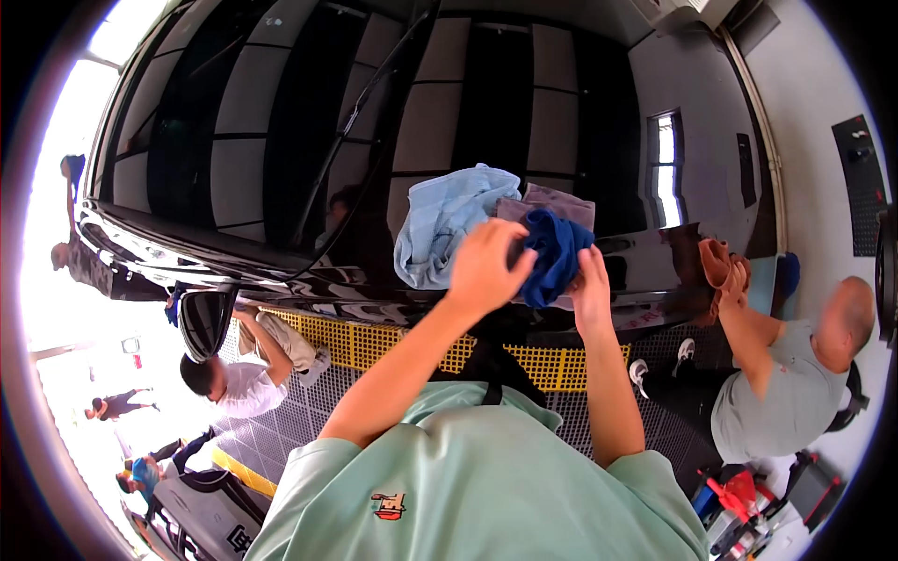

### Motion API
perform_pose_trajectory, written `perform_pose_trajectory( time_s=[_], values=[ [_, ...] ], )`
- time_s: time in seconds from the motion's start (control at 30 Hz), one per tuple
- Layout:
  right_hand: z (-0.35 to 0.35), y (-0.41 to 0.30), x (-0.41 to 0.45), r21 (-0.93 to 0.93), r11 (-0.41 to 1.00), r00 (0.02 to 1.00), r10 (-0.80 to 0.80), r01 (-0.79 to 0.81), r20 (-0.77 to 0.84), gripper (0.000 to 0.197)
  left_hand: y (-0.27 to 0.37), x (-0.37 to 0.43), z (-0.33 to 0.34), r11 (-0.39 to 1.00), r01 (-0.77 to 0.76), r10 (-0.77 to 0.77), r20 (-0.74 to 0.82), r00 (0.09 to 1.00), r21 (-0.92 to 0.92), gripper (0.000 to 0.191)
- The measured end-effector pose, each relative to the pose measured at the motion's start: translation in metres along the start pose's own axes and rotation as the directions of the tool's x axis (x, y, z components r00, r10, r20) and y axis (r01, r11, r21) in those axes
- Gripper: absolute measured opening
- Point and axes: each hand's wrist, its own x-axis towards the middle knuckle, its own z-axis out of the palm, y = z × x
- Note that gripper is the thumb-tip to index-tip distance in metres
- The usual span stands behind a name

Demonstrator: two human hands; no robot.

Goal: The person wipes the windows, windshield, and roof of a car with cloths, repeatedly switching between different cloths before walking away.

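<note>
A crumpled dark blue cloth (552, 256) sits between my two hands on the edge of a glossy black car's hood (519, 112). My left hand (487, 265) is at its left side, thumb and fingers curved apart beside the cloth. On the right, my right hand (593, 284) touches the cloth's edge with its fingertips; whether it grips is partly hidden. A light blue towel (449, 210) lies bunched to the left, partly behind my left hand. Under and behind the dark blue cloth is a folded greyish-purple cloth (565, 205).
A co-worker at the right holds a brown cloth (717, 270) at the car's front. Another person crouches left near the side mirror (203, 322). Yellow and grey grating (561, 368) covers the floor. Bottles and red items (740, 494) stand lower right.
</note>
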Motion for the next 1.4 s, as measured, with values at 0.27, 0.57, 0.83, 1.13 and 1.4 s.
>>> perform_pose_trajectory(
  time_s=[0.27,0.57,0.83,1.13,1.4],
  values=[
    [0.020,-0.006,0.026,-0.674,0.511,0.793,-0.579,0.533,0.189,0.064,-0.091,-0.021,-0.074,0.684,0.398,-0.357,-0.196,0.914,0.611,0.054],
    [0.016,-0.020,0.023,-0.844,0.352,0.735,-0.675,0.405,0.071,0.062,-0.082,-0.036,-0.123,0.626,0.500,-0.588,0.059,0.807,-0.598,0.048],
    [0.090,-0.013,-0.006,-0.714,0.361,0.745,-0.578,0.600,0.334,0.034,-0.043,-0.053,-0.146,0.578,0.450,-0.406,0.237,0.882,-0.681,0.061],
    [0.167,0.020,-0.080,-0.306,0.952,0.798,0.187,-0.004,0.573,0.064,-0.005,-0.096,-0.207,0.974,0.186,-0.173,0.111,0.979,-0.127,0.031],
    [0.217,0.037,-0.111,-0.349,0.935,0.765,0.185,0.055,0.617,0.044,-0.035,-0.162,-0.325,0.970,0.240,-0.239,0.034,0.970,-0.036,0.036]
  ],
)
